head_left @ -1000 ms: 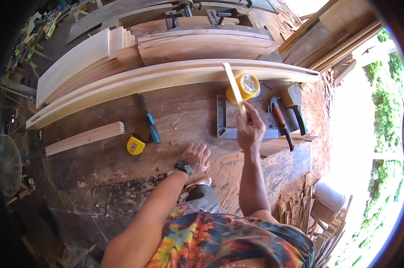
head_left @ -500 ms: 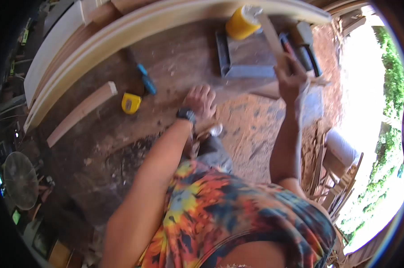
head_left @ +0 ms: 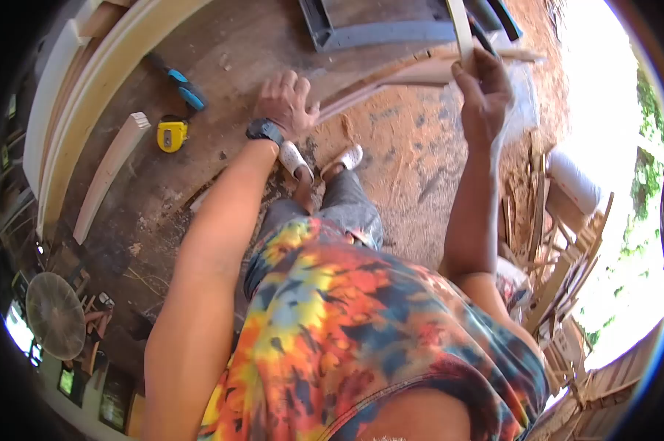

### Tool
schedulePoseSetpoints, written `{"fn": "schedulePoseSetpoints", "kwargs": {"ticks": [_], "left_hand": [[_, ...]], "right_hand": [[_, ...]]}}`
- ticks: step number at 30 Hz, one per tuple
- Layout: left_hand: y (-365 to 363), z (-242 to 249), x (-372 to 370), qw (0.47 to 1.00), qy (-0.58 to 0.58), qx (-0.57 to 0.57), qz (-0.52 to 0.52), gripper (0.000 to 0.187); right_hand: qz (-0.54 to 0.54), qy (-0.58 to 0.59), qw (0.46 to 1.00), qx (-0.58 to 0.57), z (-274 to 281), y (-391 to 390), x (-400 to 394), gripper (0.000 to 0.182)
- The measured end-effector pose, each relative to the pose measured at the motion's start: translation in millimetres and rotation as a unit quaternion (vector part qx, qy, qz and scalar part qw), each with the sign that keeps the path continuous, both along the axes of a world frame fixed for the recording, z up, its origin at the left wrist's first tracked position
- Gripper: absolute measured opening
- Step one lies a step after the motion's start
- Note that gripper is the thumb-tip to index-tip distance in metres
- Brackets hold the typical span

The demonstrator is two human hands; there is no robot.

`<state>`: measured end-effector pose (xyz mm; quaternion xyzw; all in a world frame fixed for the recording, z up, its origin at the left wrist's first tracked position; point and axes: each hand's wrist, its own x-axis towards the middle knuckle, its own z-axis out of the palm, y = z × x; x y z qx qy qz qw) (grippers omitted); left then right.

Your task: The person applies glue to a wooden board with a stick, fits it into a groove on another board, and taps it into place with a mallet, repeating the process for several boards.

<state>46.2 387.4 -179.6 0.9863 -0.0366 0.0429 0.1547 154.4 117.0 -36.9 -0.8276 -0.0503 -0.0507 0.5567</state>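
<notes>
Head view: right hand point(head_left: 485, 92) closed round thin wooden strip point(head_left: 460, 29), raised clear; left hand point(head_left: 286, 103) open, flat on workbench point(head_left: 222, 132), bracing.

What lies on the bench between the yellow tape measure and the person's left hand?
Nothing but bare, dusty brown benchtop between the yellow tape measure and the left hand, in the head view.

a: bench point(head_left: 236, 66) surface, what lies on it?
b: yellow tape measure point(head_left: 171, 135), blue-handled tool point(head_left: 176, 79) just beyond it, grey metal square point(head_left: 376, 29), a short wood block point(head_left: 108, 174), long pale boards point(head_left: 75, 117) at far edge.
</notes>
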Motion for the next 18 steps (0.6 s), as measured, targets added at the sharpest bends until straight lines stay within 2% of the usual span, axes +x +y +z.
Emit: {"fn": "schedulePoseSetpoints", "kwargs": {"ticks": [1,3,5,7,9,13,18], "left_hand": [[-1,1,-2,1.000,-0.002,-0.001,0.000,0.036],[4,-10,-2,1.000,-0.028,0.001,-0.004,0.037],[3,-6,-4,1.000,-0.026,-0.009,0.006,0.040],[3,-2,-4,0.999,-0.026,0.002,0.022,0.040],[4,2,-3,1.000,-0.009,-0.002,0.004,0.040],[6,3,-5,1.000,-0.016,-0.001,-0.010,0.043],[8,-1,-5,1.000,-0.009,-0.020,-0.013,0.044]], "right_hand": [[0.009,-0.025,0.999,0.022,-13,10,4,0.034],[0.025,0.003,0.998,-0.059,-27,37,3,0.036],[0.068,-0.048,0.987,-0.141,-33,69,-4,0.034],[0.095,0.070,0.985,-0.123,-38,107,-12,0.033],[0.134,0.089,0.983,-0.092,-48,144,-10,0.032],[0.143,0.064,0.980,-0.124,-77,203,13,0.034],[0.090,0.002,0.986,-0.138,-103,253,50,0.031]]}}
